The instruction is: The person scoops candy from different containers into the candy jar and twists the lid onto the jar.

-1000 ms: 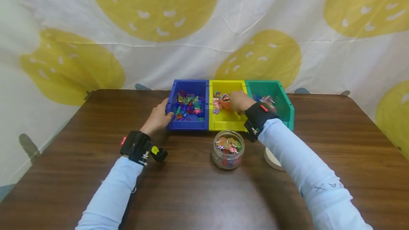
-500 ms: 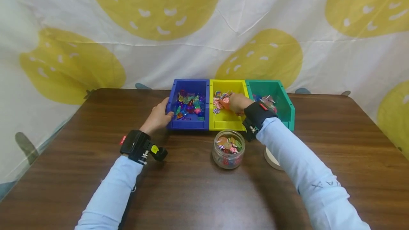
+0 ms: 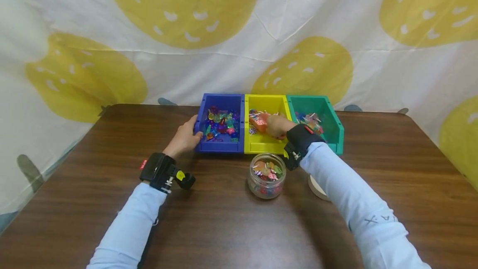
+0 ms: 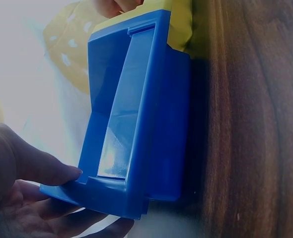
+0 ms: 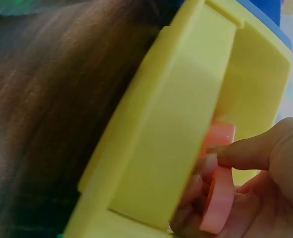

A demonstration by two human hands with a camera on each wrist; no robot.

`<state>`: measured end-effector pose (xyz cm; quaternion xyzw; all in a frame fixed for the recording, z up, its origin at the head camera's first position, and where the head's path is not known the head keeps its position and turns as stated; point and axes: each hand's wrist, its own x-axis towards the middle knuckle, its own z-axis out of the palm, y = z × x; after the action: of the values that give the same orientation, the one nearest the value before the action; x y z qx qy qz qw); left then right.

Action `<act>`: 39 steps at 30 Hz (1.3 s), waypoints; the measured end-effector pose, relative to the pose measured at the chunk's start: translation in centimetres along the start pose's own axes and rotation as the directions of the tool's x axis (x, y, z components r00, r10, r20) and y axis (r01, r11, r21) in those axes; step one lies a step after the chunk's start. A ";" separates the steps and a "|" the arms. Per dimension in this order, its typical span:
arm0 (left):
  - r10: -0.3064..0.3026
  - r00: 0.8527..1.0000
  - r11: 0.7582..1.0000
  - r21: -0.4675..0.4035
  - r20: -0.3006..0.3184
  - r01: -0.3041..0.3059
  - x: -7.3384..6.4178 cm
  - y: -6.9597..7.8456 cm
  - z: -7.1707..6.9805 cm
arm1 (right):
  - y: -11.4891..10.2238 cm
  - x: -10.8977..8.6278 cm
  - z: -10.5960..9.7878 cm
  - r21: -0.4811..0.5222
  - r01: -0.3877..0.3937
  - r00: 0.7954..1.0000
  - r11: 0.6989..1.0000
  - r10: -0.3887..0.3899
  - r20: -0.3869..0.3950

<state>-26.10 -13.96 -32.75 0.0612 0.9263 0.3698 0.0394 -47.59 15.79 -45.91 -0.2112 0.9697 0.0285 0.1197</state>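
Observation:
My left hand (image 3: 185,137) grips the left wall of the blue bin (image 3: 220,146), thumb over the rim and fingers outside, as the left wrist view shows. Translucent coloured pieces (image 3: 223,123) lie in that bin. Inside the yellow bin (image 3: 266,147), my right hand (image 3: 278,126) holds an orange plastic scoop (image 3: 260,122), its thumb and fingers pinching the curved handle (image 5: 221,198). The scoop is among wrapped, swirl-patterned candies (image 3: 253,115) and covers part of them. In the right wrist view the bin's front wall hides some of my fingers.
Joined to the yellow bin's right side is a green bin (image 3: 337,132) with small wrapped pieces. A glass jar (image 3: 266,188) filled with colourful pieces stands uncovered in front of the yellow bin. A white round lid (image 3: 316,188) lies partly under my right forearm. A patterned cloth hangs behind the table.
My right hand has shifted slightly toward the front of the yellow bin, and the scoop has turned, showing more of its orange surface over the candies. My left hand keeps its grip.

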 end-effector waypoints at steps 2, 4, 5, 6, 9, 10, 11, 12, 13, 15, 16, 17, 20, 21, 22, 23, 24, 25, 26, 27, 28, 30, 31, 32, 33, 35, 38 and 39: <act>0.001 1.000 1.000 0.003 0.001 -0.001 0.0 0.0 0.0 | 0.1 0.1 0.4 0.004 0.000 1.000 1.000 0.000 -0.021; -0.002 1.000 1.000 0.002 0.003 0.002 0.0 0.0 0.0 | -2.4 -3.6 -2.0 0.051 -0.036 0.999 0.998 0.036 0.006; -0.005 1.000 1.000 0.000 0.003 0.005 0.0 0.0 0.0 | -2.8 -4.1 -2.3 0.066 -0.057 0.998 0.996 0.057 0.007; -0.008 1.000 1.000 -0.002 0.004 0.008 0.0 0.0 0.0 | -3.3 -4.6 -2.6 0.081 -0.078 0.997 0.994 0.077 0.012; -0.008 1.000 1.000 0.002 0.003 0.008 0.0 0.0 -0.1 | -3.7 -5.0 -2.7 0.089 -0.104 0.995 0.991 0.104 0.008; -0.006 1.000 1.000 0.004 0.004 0.006 0.1 0.0 -0.1 | -3.2 -4.2 -2.2 0.079 -0.101 0.995 0.992 0.100 0.015; -0.006 1.000 1.000 0.005 0.004 0.006 0.1 0.0 -0.1 | -1.8 -2.4 -0.7 0.068 -0.071 0.997 0.995 0.073 -0.023; -0.004 1.000 1.000 0.006 0.005 0.004 0.1 0.0 -0.1 | -1.8 -2.5 -0.8 0.072 -0.057 0.998 0.996 0.059 -0.031; -0.002 1.000 1.000 0.006 0.005 0.002 0.1 0.0 -0.1 | -1.8 -2.8 -0.8 0.059 -0.038 0.998 0.998 0.040 -0.043; -0.002 1.000 1.000 0.004 0.008 0.002 0.1 0.0 -0.1 | -2.0 -3.6 -1.2 0.071 -0.022 0.999 0.997 0.025 -0.047; -0.002 1.000 1.000 0.002 0.009 0.002 0.1 0.0 0.0 | -2.0 -3.7 -1.3 0.071 -0.009 0.998 0.997 0.014 -0.064; -0.001 1.000 1.000 0.001 0.010 0.001 0.1 0.0 -0.1 | -1.9 -3.9 -1.2 0.083 0.003 0.996 0.997 0.004 -0.092; 0.004 1.000 1.000 -0.002 0.008 -0.004 0.2 0.0 -0.1 | -1.9 -4.6 -1.5 0.138 0.012 0.994 0.990 0.003 -0.111; 0.006 1.000 1.000 -0.001 0.008 -0.006 0.2 0.0 -0.1 | -1.9 -4.5 -1.4 0.159 0.017 0.992 0.987 0.003 -0.122; 0.008 1.000 1.000 -0.001 0.007 -0.008 0.3 0.0 -0.1 | -1.8 -4.6 -1.3 0.184 0.026 0.991 0.983 -0.001 -0.134; 0.011 1.000 1.000 0.000 0.007 -0.011 0.3 0.0 -0.1 | -1.8 -4.9 -1.4 0.207 0.027 0.990 0.978 0.003 -0.143; 0.011 1.000 1.000 -0.001 0.007 -0.011 0.3 0.0 -0.1 | -2.3 -5.7 -2.1 0.247 0.002 0.993 0.969 0.028 -0.117; 0.011 1.000 1.000 -0.001 0.008 -0.011 0.3 0.0 -0.1 | -2.4 -6.3 -2.3 0.262 0.031 0.990 0.965 0.007 -0.143; 0.013 1.000 1.000 0.001 0.011 -0.013 0.3 0.0 -0.1 | -2.6 -6.8 -2.5 0.284 0.061 0.984 0.957 -0.011 -0.176; 0.012 1.000 1.000 0.001 0.013 -0.013 0.3 0.0 -0.1 | -2.8 -7.7 -3.1 0.367 0.094 0.984 0.926 -0.031 -0.173; 0.011 1.000 1.000 0.001 0.015 -0.011 0.3 0.1 -0.1 | -3.6 -9.1 -4.1 0.425 0.093 0.987 0.901 -0.026 -0.160; 0.007 1.000 1.000 -0.002 0.018 -0.007 0.3 0.1 -0.1 | -5.4 -12.5 -6.6 0.564 0.063 0.995 0.823 -0.009 -0.099; 0.005 1.000 1.000 -0.008 0.018 -0.005 0.2 0.1 -0.1 | -5.9 -13.7 -7.4 0.607 0.082 0.994 0.790 -0.023 -0.105; 0.007 1.000 1.000 -0.011 0.017 -0.007 0.2 0.1 -0.1 | -7.0 -15.4 -8.7 0.664 0.038 0.998 0.746 0.006 -0.063; 0.006 1.000 1.000 -0.018 0.015 -0.006 0.2 0.1 -0.1 | -8.0 -17.0 -10.0 0.700 0.019 0.999 0.714 0.011 -0.038; 0.008 1.000 0.999 -0.035 0.008 -0.008 0.1 0.0 -0.1 | -9.5 -19.5 -11.7 0.694 -0.003 0.999 0.720 0.029 -0.026; 0.013 1.000 0.999 -0.046 -0.005 -0.013 0.1 -0.2 -0.1 | -10.3 -21.7 -12.8 0.676 0.047 0.998 0.735 -0.008 -0.060; 0.012 1.000 0.999 -0.044 -0.011 -0.012 0.0 -0.2 -0.1 | -10.2 -22.1 -12.9 0.663 0.067 0.997 0.746 -0.025 -0.072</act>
<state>-26.15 -14.13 -32.84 0.0638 0.9177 0.3906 0.0337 -26.65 14.04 -28.09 -0.1794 0.9140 -0.3273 0.1592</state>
